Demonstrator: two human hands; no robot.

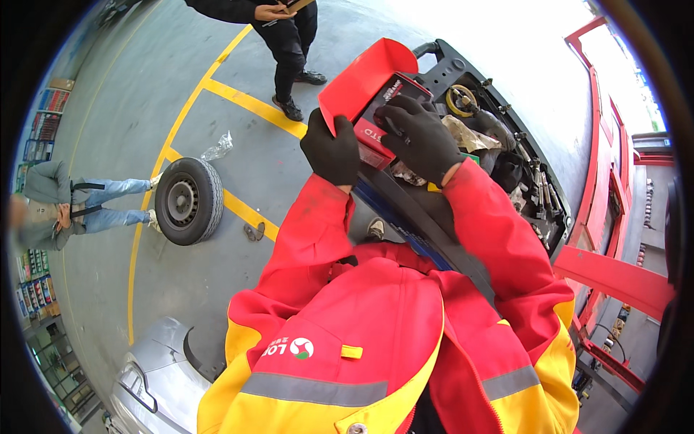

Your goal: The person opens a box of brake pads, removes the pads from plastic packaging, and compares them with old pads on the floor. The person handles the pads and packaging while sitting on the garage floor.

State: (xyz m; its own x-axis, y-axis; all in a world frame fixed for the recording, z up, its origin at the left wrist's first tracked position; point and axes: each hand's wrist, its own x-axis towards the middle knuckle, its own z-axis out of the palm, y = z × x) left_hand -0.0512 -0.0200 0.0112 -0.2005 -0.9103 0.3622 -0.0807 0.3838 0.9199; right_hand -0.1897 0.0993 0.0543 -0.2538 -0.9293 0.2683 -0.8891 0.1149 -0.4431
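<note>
Both my hands wear black gloves and are up at a red and black cardboard box (370,132), tilted in front of me above the near end of a dark tool trolley. Its broad red flap (372,76) stands lifted on the far left side. My left hand (330,148) is closed on the box's left edge, thumb against the red card. On the black part, my right hand (421,137) rests with bent fingers gripping it from the right. What lies inside the box is hidden by the fingers and the black face.
The trolley tray (560,217) holds a yellow tape roll (461,100), crumpled wrapping and several metal tools. A red steel frame (611,278) stands at right. On the left are a wheel (189,201), a silver car part (155,369) and a person (79,202); another person (285,43) stands ahead.
</note>
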